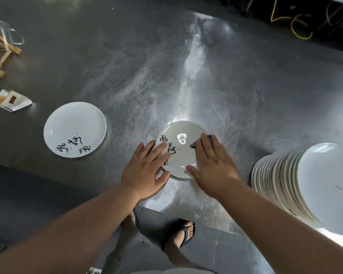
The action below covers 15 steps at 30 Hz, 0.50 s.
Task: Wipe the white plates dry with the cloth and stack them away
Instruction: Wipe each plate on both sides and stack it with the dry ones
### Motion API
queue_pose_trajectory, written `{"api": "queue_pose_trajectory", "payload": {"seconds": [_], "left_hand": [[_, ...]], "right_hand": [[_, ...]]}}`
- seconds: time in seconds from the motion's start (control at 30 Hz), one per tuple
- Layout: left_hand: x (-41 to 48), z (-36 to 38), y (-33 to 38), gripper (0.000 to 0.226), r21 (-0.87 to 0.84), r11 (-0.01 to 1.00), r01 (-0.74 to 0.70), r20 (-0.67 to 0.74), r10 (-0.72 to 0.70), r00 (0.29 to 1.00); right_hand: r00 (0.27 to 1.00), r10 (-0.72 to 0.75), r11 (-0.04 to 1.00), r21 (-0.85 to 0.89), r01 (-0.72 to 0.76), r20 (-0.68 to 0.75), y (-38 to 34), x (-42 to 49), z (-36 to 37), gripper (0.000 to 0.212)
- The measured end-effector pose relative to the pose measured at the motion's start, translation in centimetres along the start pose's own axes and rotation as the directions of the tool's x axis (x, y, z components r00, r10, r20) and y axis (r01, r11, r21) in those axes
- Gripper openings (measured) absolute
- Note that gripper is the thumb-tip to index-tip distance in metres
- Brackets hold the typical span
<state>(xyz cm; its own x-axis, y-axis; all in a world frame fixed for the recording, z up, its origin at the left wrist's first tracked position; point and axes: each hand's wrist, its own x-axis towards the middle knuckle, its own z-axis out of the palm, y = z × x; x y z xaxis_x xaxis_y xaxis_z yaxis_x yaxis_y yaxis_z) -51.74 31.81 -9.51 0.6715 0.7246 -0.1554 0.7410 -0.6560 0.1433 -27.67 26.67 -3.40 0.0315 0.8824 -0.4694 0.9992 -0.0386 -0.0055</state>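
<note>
A white plate (181,133) with black brush writing lies on the steel table near its front edge. My left hand (147,171) rests flat on the plate's left rim, fingers straight. My right hand (212,165) presses flat on the plate's right side, over a dark cloth (193,144) that only peeks out between and past the fingers. A second white plate (73,123) with the same writing lies alone further left. At the right edge stands a tall stack of white plates (285,178).
The brushed steel table (166,66) stretches away behind the plates. A paper packet (11,100) and a wooden stand with a glass vessel (2,42) sit at the far left. Yellow cable (297,26) hangs beyond the table. Sandalled feet (184,232) show below the front edge.
</note>
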Motion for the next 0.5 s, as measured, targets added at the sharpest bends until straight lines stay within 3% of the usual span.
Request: {"api": "queue_pose_trajectory", "payload": {"seconds": [0.13, 0.33, 0.5], "left_hand": [[0.0, 0.1, -0.2, 0.059, -0.036, 0.999, -0.008, -0.017, 0.007, 1.0], [0.0, 0.0, -0.2, 0.058, -0.054, 0.997, -0.046, -0.118, 0.04, 0.992], [-0.2, -0.3, 0.0, 0.056, -0.035, 0.999, -0.03, -0.132, 0.025, 0.991]], "right_hand": [[0.996, 0.078, 0.997, 0.008, -0.079, 0.05, -1.5, 0.0, -0.2, 0.095], [0.987, -0.159, 0.987, -0.037, 0.158, -0.011, -0.6, 6.3, -2.4, 0.088], [1.0, -0.004, 0.998, 0.056, 0.004, -0.008, -1.1, -1.4, 0.1, 0.087]]}}
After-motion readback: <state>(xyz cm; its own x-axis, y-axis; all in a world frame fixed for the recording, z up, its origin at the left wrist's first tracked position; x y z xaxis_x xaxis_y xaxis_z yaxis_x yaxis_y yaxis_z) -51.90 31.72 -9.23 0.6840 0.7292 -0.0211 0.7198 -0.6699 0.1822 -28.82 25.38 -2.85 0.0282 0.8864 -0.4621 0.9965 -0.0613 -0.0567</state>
